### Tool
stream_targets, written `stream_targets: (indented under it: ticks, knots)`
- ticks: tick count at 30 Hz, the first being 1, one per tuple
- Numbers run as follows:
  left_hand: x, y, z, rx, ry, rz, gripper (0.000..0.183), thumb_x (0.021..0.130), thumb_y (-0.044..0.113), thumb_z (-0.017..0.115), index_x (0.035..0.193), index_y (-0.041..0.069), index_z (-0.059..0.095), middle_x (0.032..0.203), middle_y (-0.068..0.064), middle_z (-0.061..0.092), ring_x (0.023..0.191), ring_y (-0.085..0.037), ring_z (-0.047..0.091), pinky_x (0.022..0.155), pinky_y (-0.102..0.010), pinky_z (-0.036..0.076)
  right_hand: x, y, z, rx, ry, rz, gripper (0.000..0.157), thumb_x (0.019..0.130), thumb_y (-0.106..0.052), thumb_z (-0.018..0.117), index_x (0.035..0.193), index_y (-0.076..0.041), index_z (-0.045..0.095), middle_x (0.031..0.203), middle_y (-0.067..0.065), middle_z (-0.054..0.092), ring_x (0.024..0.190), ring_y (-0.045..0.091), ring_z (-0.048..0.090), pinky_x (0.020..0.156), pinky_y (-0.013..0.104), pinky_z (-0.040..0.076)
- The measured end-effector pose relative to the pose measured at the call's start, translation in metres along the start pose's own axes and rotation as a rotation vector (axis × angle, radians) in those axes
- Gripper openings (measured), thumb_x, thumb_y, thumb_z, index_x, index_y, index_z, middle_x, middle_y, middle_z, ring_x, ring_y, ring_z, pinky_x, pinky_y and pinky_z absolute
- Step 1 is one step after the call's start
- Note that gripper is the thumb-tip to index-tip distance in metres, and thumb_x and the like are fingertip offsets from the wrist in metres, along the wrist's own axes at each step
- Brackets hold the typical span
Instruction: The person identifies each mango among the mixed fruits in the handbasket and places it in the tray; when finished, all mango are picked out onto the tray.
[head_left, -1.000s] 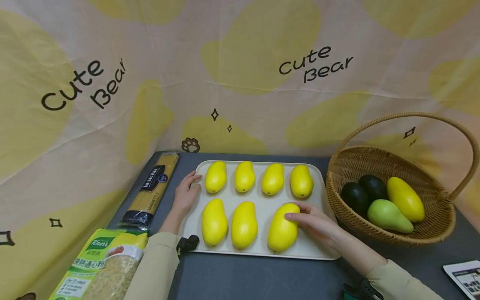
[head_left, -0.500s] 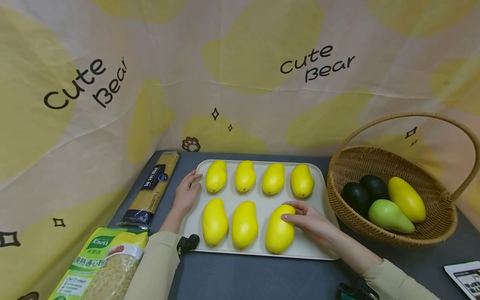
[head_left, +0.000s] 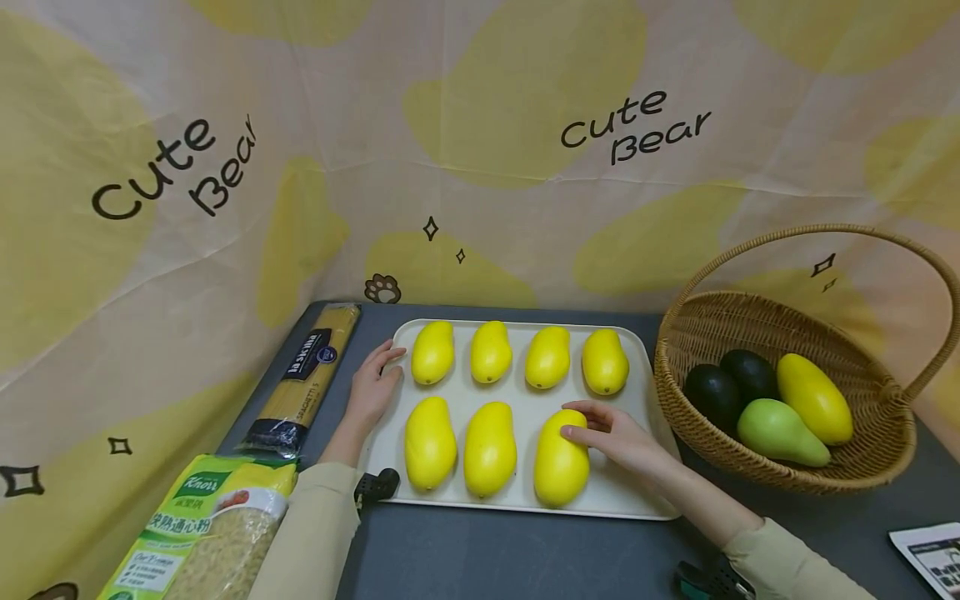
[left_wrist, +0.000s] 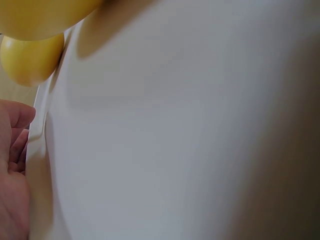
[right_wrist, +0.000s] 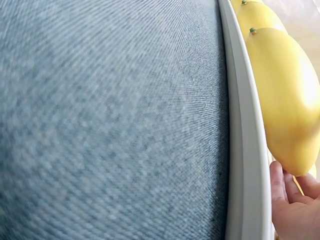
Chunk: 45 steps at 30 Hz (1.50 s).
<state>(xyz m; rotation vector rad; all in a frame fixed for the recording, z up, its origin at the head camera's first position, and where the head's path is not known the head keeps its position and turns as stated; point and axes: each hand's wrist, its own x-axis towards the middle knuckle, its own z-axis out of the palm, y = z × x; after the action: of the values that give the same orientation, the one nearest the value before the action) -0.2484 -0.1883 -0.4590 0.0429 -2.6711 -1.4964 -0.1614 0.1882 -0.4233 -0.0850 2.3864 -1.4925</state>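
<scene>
Several yellow mangoes (head_left: 491, 352) lie in two rows on a white tray (head_left: 480, 498). My right hand (head_left: 618, 442) holds the rightmost front-row mango (head_left: 561, 467) near its upper end, thumb on top and fingers along the far side. That mango (right_wrist: 285, 95) rests close to the tray's front rim in the right wrist view, with fingertips touching its tip. At the tray's left side, my left hand (head_left: 370, 396) rests against the rim with loosely bent fingers. Part of the left hand (left_wrist: 12, 170) shows beside the tray edge in its wrist view.
Right of the tray stands a wicker basket (head_left: 780, 475) holding dark avocados (head_left: 712, 396), a green pear (head_left: 780, 433) and another mango (head_left: 813, 398). On the left lie a spaghetti pack (head_left: 303, 379) and a Knorr pasta bag (head_left: 202, 533). A tablet-like object (head_left: 930, 554) lies far right.
The right hand and its mango have shifted slightly left and the mango stands straighter in line with the row. The left hand has stayed put.
</scene>
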Motion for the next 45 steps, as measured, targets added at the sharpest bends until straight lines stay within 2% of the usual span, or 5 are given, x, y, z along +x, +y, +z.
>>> stream_targets:
  ticks: [9, 17, 24, 34, 45]
  knots:
    - [0.000, -0.001, 0.000, -0.009, 0.007, -0.001, 0.037, 0.099, 0.011, 0.047, 0.135, 0.004, 0.056, 0.157, -0.006, 0.031, 0.146, -0.027, 0.021, 0.117, -0.046, 0.019, -0.001, 0.000, 0.002, -0.046, 0.019, -0.044, 0.056, 0.090, -0.039, 0.068, 0.135, -0.009, 0.056, 0.129, 0.007, 0.058, 0.114, 0.023, 0.053, 0.096, 0.040, 0.041]
    - [0.001, -0.002, 0.000, 0.003, -0.001, -0.004, 0.037, 0.100, 0.012, 0.047, 0.135, 0.004, 0.056, 0.157, -0.005, 0.031, 0.146, -0.028, 0.020, 0.117, -0.048, 0.017, -0.001, 0.003, 0.002, -0.033, 0.008, -0.058, 0.056, 0.090, -0.038, 0.068, 0.135, -0.009, 0.055, 0.116, 0.007, 0.059, 0.101, 0.021, 0.051, 0.074, 0.030, 0.047]
    - [0.001, 0.000, 0.001, 0.015, 0.015, 0.001, 0.038, 0.098, 0.011, 0.048, 0.135, 0.005, 0.057, 0.156, -0.005, 0.033, 0.145, -0.027, 0.024, 0.117, -0.044, 0.020, 0.001, 0.007, 0.002, -0.022, -0.002, -0.090, 0.056, 0.092, -0.033, 0.067, 0.138, -0.005, 0.052, 0.112, 0.007, 0.057, 0.095, 0.020, 0.052, 0.069, 0.029, 0.049]
    - [-0.001, 0.001, 0.000, 0.010, 0.014, -0.003, 0.038, 0.098, 0.011, 0.048, 0.135, 0.004, 0.056, 0.156, -0.006, 0.033, 0.145, -0.028, 0.023, 0.117, -0.046, 0.016, -0.003, 0.006, 0.002, -0.016, 0.073, -0.072, 0.054, 0.091, -0.035, 0.067, 0.136, -0.008, 0.054, 0.124, 0.010, 0.058, 0.107, 0.024, 0.053, 0.075, 0.030, 0.049]
    - [-0.001, 0.001, 0.000, 0.000, 0.011, -0.009, 0.038, 0.098, 0.011, 0.048, 0.135, 0.005, 0.056, 0.156, -0.006, 0.033, 0.145, -0.027, 0.023, 0.117, -0.044, 0.019, -0.015, -0.001, -0.006, 0.140, 0.151, -0.120, 0.032, 0.096, -0.027, 0.062, 0.117, -0.002, 0.063, 0.111, 0.011, 0.064, 0.097, 0.027, 0.056, 0.076, 0.030, 0.050]
